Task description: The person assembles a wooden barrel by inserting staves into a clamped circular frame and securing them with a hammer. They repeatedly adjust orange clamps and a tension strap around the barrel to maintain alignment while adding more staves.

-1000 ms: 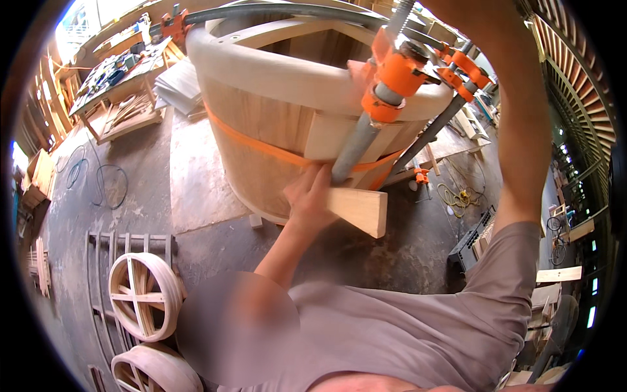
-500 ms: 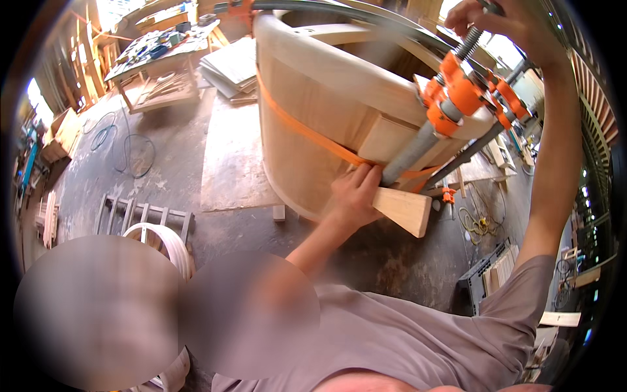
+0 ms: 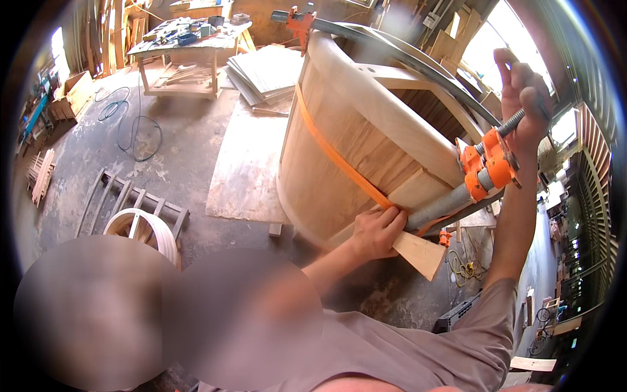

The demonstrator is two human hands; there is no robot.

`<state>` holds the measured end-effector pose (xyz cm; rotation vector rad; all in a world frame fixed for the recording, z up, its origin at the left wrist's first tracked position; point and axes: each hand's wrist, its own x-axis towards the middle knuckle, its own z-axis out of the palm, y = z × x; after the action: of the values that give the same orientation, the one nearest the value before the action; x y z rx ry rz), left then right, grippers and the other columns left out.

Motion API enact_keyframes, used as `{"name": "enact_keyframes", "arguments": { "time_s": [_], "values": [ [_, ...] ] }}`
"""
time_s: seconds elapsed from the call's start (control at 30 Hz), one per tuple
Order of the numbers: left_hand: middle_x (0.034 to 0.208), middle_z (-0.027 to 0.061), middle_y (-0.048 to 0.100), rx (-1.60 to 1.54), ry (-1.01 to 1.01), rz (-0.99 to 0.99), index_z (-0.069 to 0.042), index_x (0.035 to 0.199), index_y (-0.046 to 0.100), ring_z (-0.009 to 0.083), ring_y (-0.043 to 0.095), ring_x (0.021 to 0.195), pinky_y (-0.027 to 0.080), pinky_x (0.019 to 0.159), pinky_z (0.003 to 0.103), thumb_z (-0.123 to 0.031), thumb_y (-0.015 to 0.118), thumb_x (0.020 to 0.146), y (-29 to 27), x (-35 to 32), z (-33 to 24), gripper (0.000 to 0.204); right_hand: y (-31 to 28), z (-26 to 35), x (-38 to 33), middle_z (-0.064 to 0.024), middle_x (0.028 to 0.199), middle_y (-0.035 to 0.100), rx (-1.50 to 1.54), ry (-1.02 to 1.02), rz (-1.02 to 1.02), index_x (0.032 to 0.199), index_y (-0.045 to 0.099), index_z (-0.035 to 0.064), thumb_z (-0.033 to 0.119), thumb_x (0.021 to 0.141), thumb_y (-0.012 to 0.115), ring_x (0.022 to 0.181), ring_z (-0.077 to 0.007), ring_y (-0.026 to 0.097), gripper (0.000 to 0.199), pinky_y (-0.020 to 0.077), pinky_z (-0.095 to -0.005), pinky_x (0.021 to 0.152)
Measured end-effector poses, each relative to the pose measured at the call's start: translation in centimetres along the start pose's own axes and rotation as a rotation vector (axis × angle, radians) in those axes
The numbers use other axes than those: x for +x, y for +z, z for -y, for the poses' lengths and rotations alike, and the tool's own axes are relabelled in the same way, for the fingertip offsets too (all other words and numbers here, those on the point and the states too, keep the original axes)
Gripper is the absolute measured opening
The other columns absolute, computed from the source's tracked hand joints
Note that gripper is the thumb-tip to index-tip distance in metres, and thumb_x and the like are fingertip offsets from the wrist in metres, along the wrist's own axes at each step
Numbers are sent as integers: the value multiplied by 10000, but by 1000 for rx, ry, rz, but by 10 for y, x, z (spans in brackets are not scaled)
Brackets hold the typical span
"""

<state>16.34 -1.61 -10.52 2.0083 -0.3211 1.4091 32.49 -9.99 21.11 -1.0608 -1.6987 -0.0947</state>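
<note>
A large curved wooden cabinet-like piece, rounded at its end, stands before me with an orange strap around its side. Pipe clamps with an orange head span it; one grey pipe runs along its near side. My left hand is closed around a pale wood block, its knuckles beside the strap and the pipe. Up at the right, my right hand is at the end of the clamp's threaded screw, fingers curled about its handle, which is mostly hidden.
Stacked flat panels lie behind the piece, near a workbench bearing tools. On the floor are a low board, a hose, a slatted wooden frame, a white ring-shaped part and a yellow cord.
The view has shifted, so the wooden piece sits farther right and lower. My right hand has turned at the screw, its fingers now pointing up. My left hand keeps its hold on the block.
</note>
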Motion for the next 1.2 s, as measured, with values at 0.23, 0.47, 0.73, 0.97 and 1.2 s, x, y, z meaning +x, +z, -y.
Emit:
{"name": "enact_keyframes", "arguments": {
  "time_s": [0.23, 0.47, 0.73, 0.97, 1.2],
  "values": [
    [843, 73, 582, 10, 34, -84, -25, 1055, 633, 229, 639, 646, 510, 549, 353, -276, 781, 620, 4, 1, 6, 524, 21, 29, 9, -76, 970, 736, -840, 144, -197, 719, 600, -7, 47, 934, 668, 912, -74, 632, 232, 474, -220, 798],
    [894, 60, 577, -20, -55, -50, -64, 989, 622, 220, 638, 675, 503, 544, 353, -241, 753, 555, 2, 5, -4, 487, -11, 23, 10, -151, 952, 682, -821, -83, 6, 755, 554, -23, 46, 983, 498, 945, -254, 671, 245, 501, -363, 920],
    [830, 53, 547, -66, -63, -104, -52, 896, 582, 190, 618, 665, 489, 512, 319, -182, 662, 617, -1, 3, -8, 319, -12, 45, 16, -104, 772, 572, -917, 206, -211, 661, 442, 10, 121, 1034, 454, 895, -243, 627, 390, 497, -424, 965],
    [851, 59, 561, -101, -70, -161, -53, 899, 573, 193, 628, 685, 493, 513, 319, -186, 667, 631, 8, 1, -4, 313, 6, 54, 27, -26, 686, 549, -1434, 499, -408, 735, 635, -60, 340, 1018, 582, 692, -155, 536, 494, 492, -315, 754],
    [874, 60, 567, -86, -79, -84, -59, 925, 569, 209, 638, 706, 511, 544, 355, -143, 674, 636, 1, 3, -4, 320, -10, 59, 23, -48, 701, 544, -1633, 393, -245, 1044, 723, 10, 439, 995, 560, 658, -138, 499, 462, 399, -329, 628]
  ]
}}
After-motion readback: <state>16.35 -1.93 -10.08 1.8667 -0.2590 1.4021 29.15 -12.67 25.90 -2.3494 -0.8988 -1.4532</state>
